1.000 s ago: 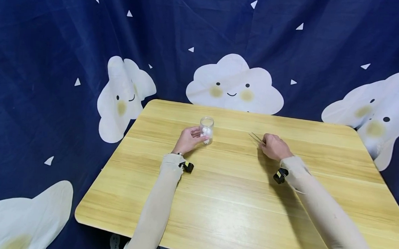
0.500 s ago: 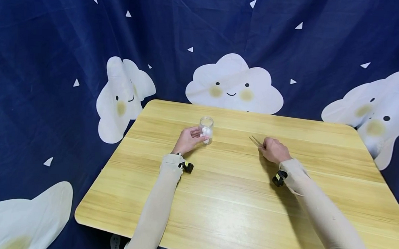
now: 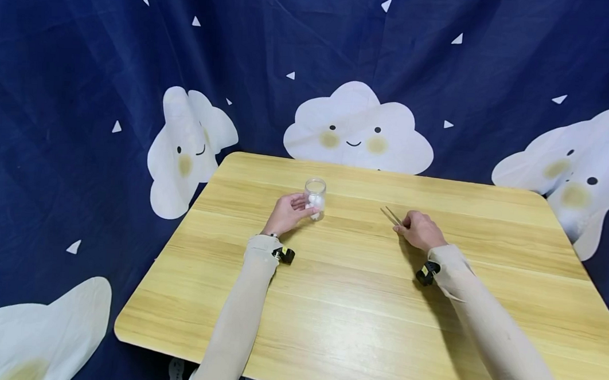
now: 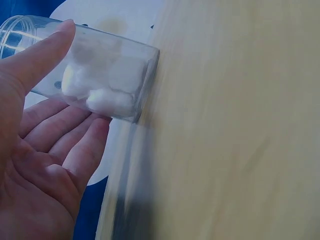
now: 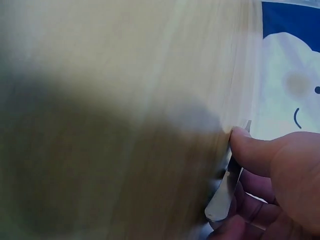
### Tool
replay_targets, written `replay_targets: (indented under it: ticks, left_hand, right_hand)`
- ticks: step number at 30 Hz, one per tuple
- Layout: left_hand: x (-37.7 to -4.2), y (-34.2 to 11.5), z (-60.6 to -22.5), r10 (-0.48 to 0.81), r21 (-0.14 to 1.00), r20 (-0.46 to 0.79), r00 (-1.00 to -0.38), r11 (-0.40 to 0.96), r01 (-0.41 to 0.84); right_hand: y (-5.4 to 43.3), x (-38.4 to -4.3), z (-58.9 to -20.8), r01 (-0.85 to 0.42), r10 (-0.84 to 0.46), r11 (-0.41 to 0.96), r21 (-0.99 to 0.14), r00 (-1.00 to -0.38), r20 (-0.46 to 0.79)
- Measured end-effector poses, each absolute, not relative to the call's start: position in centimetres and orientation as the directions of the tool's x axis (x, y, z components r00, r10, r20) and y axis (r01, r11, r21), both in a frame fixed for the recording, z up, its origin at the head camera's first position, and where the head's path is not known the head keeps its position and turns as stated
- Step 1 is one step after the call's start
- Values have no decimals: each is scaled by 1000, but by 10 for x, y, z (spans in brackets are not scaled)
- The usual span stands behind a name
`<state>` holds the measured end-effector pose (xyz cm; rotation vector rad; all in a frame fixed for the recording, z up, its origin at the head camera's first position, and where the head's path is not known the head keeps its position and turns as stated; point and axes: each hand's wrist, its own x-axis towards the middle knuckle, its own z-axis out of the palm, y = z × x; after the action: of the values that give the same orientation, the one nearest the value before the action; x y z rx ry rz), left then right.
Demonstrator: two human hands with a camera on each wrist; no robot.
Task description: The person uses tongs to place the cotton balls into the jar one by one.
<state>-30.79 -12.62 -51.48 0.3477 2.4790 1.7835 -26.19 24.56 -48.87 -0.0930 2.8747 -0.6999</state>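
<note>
A clear open-topped jar (image 3: 315,186) stands upright on the table, left of its middle. Several white cotton balls (image 4: 111,101) lie inside, toward the jar's bottom in the left wrist view. My left hand (image 3: 288,214) holds the jar from its left side, thumb on the near face and fingers round the far side. Farther right, my right hand (image 3: 420,229) pinches a pair of metal tweezers (image 3: 390,216), whose parted tips point away and left toward the jar. In the right wrist view the thumb covers part of the tweezers, with their rounded end (image 5: 218,207) showing.
The light wooden table (image 3: 340,306) has rounded corners and reaches back to a dark blue curtain (image 3: 270,50) printed with white clouds. Apart from the jar, no other object stands between the two hands.
My right hand has lowered slightly toward me, and the tweezers' tips have turned and now show more clearly apart. The left hand and jar have stayed put.
</note>
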Motion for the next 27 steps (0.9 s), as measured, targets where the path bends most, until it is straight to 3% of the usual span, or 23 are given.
replay_targets:
  ticks: [12, 18, 27]
  left_hand:
    - [-307, -138, -515, 284, 952, 31, -958, 284, 115]
    - [-307, -157, -508, 296, 928, 4, -955, 354, 114]
    - [-301, -169, -473, 256, 791, 215, -942, 520, 322]
  right_hand:
    - [243, -259, -485, -63, -158, 862, -503, -976, -148]
    - [250, -251, -474, -104, -132, 839, -534, -991, -14]
    - [254, -224, -436, -155, -46, 794, -588, -980, 196]
